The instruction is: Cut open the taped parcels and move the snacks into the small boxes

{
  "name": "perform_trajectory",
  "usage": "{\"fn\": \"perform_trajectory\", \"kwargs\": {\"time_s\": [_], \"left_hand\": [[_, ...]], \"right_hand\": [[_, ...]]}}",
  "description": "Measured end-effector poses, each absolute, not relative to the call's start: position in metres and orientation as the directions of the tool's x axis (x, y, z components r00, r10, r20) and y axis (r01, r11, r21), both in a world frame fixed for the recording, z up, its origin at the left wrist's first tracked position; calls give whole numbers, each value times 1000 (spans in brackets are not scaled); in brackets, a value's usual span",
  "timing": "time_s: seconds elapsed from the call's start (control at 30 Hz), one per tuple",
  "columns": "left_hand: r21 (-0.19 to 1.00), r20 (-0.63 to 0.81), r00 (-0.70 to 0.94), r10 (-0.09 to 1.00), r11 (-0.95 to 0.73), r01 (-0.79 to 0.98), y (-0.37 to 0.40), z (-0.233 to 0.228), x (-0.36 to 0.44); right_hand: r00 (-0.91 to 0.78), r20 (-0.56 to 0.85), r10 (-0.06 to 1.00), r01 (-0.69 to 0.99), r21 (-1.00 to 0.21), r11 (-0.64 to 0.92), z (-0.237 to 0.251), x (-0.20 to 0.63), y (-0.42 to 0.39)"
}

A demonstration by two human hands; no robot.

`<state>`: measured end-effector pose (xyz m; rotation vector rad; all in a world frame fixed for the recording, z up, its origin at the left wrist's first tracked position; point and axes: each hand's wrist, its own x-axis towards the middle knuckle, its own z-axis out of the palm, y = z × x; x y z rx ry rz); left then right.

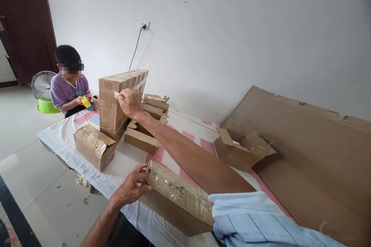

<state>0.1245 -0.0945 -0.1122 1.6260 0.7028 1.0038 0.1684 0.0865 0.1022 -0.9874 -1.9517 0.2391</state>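
Note:
My left hand (132, 188) grips the near end of a taped cardboard box (176, 200) that rests at the table's front edge. My right hand (129, 103) is stretched far out to the stack of cardboard boxes (116, 102). Its fingers pinch a small strip of clear tape (115, 94) at the upper box's top edge. A closed box wrapped in tape (94, 146) lies just left of the stack. Flattened and open boxes (146, 131) lie right of the stack, under my forearm.
A person in a purple shirt (68, 90) sits at the table's far end holding a yellow and blue object (86, 102). An open box (242, 148) lies on a large brown cardboard sheet (315, 162) at right. A fan (42, 84) and green basin (48, 106) stand on the floor.

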Motion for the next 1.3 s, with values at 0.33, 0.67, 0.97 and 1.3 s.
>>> {"fn": "perform_trajectory", "kwargs": {"time_s": [0.33,0.67,0.97,1.3], "left_hand": [[974,201,490,848,-228,-5,-90,-112,126],[975,189,489,852,-222,9,-88,-112,128],[969,180,577,796,-245,35,-77,-106,122],[960,125,742,658,-268,76,-58,-92,115]], "right_hand": [[-527,580,621,765,6,644,78,193,71],[-585,483,651,575,-319,753,46,182,48],[-551,149,821,148,-951,272,45,301,-42],[-407,-28,913,447,-878,172,5,379,-136]]}}
